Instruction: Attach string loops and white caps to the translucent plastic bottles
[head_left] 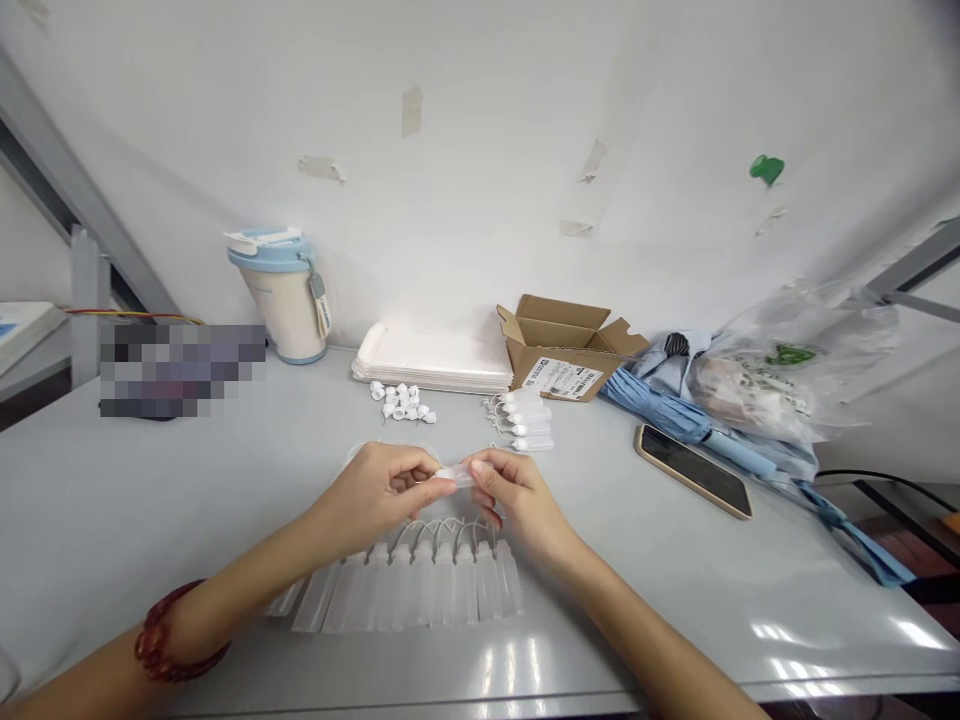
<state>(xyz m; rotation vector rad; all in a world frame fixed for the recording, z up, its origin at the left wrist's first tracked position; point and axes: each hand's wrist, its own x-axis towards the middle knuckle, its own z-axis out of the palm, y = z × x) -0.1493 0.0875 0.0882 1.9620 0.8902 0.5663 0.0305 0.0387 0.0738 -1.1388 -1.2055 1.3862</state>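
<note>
Above the middle of the table, both hands meet on one small translucent plastic bottle [460, 475]. My left hand [381, 488] pinches its white cap end between thumb and fingers. The bottle's body is gripped by my right hand [519, 490], which hides its far end. Just below the hands, several clear bottles [424, 592] with thin looped straps lie side by side in a row. Beyond the hands sits a small pile of white caps [403, 402]. Further right, several bottles with white caps [529, 420] lie stacked in a column.
Behind the caps lies a stack of white envelopes [442, 357], beside an open cardboard box [562, 350]. A lidded cup [281, 300] stands back left. At right are a phone [694, 470], a folded blue umbrella [667, 405] and a plastic bag [780, 370] on the grey table [187, 490].
</note>
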